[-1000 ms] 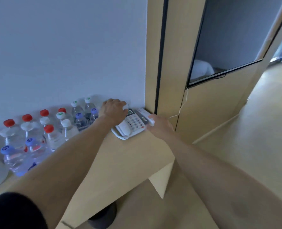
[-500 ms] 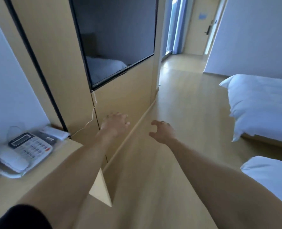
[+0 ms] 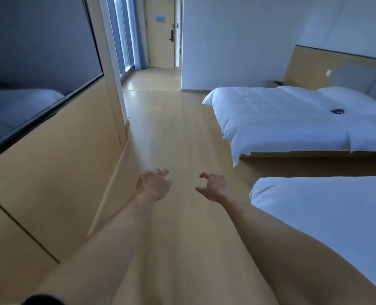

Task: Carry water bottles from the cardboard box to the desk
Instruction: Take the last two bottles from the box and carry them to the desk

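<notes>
Loosely curled fingers on the left hand (image 3: 153,184) and the right hand (image 3: 213,186) hold nothing; both reach out over the wooden floor (image 3: 174,133). No water bottles, box or desk show. Two white beds (image 3: 288,119) lie right, a dark screen (image 3: 35,69) left.

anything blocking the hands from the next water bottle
Cannot say: no bottle or cardboard box is in view. Both the left hand and right hand are empty over bare floor, which runs unobstructed to the door.
</notes>
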`<state>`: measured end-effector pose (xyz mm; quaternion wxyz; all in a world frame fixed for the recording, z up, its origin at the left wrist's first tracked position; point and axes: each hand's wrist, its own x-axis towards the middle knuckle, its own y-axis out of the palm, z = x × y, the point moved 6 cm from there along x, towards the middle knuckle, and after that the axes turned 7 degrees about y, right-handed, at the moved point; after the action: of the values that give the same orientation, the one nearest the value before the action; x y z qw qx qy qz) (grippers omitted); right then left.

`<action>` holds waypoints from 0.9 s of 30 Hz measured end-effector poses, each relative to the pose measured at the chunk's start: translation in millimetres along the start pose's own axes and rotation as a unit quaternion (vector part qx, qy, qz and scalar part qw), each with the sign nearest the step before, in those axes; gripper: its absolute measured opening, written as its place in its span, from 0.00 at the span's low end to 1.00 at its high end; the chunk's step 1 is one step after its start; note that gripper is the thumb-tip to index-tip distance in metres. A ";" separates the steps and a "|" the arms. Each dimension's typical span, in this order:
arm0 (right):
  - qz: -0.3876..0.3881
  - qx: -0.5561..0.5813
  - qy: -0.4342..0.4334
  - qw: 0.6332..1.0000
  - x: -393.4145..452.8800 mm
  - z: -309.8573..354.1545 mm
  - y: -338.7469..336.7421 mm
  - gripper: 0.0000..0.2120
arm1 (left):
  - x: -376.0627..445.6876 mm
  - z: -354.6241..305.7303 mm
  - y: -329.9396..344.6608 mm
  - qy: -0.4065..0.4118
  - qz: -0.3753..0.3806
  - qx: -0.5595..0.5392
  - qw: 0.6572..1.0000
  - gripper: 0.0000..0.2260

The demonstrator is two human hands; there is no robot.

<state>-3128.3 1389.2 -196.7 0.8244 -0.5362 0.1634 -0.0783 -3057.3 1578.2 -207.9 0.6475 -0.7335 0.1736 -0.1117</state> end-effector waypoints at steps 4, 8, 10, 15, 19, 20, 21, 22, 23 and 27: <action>-0.001 0.006 0.045 0.999 51.0 4.8 -6.5 0.26 | 65.2 10.0 5.4 0.020 0.032 0.008 0.999 0.21; -0.002 0.006 0.073 0.997 99.8 19.7 -13.8 0.26 | 125.6 29.1 -1.9 0.039 0.043 0.006 0.998 0.21; -0.006 0.012 0.085 0.996 122.4 27.5 -17.6 0.25 | 154.2 38.0 -9.0 0.045 0.037 0.007 0.998 0.21; -0.012 0.027 0.109 0.994 173.2 35.1 -25.6 0.25 | 216.5 46.0 -20.4 0.069 0.035 -0.009 0.997 0.21; -0.014 0.040 0.121 0.992 222.1 35.7 -28.3 0.26 | 264.4 46.8 -25.5 0.083 0.034 -0.010 0.996 0.21; -0.013 0.039 0.123 0.992 236.1 35.2 -27.9 0.26 | 277.2 46.7 -26.1 0.084 0.035 -0.010 0.996 0.21; -0.012 0.038 0.126 0.991 250.3 34.1 -26.9 0.26 | 290.0 46.5 -26.1 0.084 0.036 -0.012 0.996 0.21; -0.009 0.037 0.128 0.991 265.9 32.8 -26.1 0.26 | 303.6 46.0 -26.2 0.084 0.036 -0.014 0.996 0.21; -0.005 0.033 0.130 0.991 282.3 31.5 -25.9 0.26 | 317.9 45.4 -26.5 0.085 0.035 -0.016 0.996 0.21; 0.004 0.024 0.122 0.992 355.6 27.6 -29.7 0.27 | 382.3 44.0 -28.2 0.081 0.033 -0.021 0.996 0.21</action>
<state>-2785.0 1292.4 -225.4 0.8115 -0.5016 0.2631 -0.1435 -2687.4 1468.5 -209.3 0.6193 -0.7291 0.2521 -0.1458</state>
